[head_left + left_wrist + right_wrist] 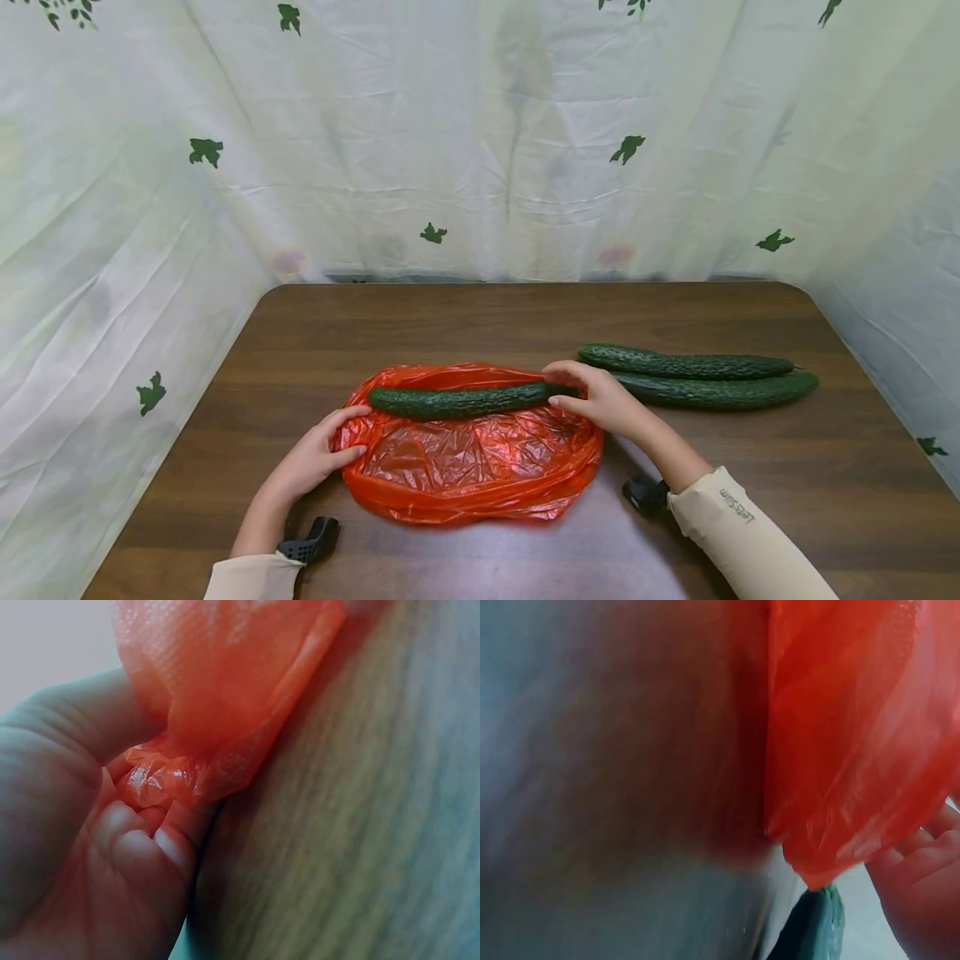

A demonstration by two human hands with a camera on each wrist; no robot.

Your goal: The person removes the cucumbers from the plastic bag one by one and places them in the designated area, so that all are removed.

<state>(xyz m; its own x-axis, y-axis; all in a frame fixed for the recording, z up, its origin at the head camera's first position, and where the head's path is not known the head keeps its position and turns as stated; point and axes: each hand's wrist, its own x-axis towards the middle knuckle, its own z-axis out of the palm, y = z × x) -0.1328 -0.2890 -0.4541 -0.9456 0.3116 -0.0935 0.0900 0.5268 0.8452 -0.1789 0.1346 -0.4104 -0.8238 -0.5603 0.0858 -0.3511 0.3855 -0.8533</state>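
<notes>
An open red plastic bag (480, 504) lies spread on the table, its rim pushed outward. Inside it, along the far side, rests a dark green cucumber (450, 404). My left hand (307, 462) holds the bag's left edge, and the left wrist view shows the crumpled film (161, 776) between thumb and fingers. Fingers and thumb of my right hand (600, 402) grip the cucumber's right end, over the bag's right rim. In the right wrist view, red film hides most of that hand's fingers.
Right of the bag, two more cucumbers lie side by side, a far one (690, 364) and a near one (720, 392), close to my right hand. The brown wooden table (420, 317) has a white curtain (480, 167) with green leaf shapes behind it and at both sides.
</notes>
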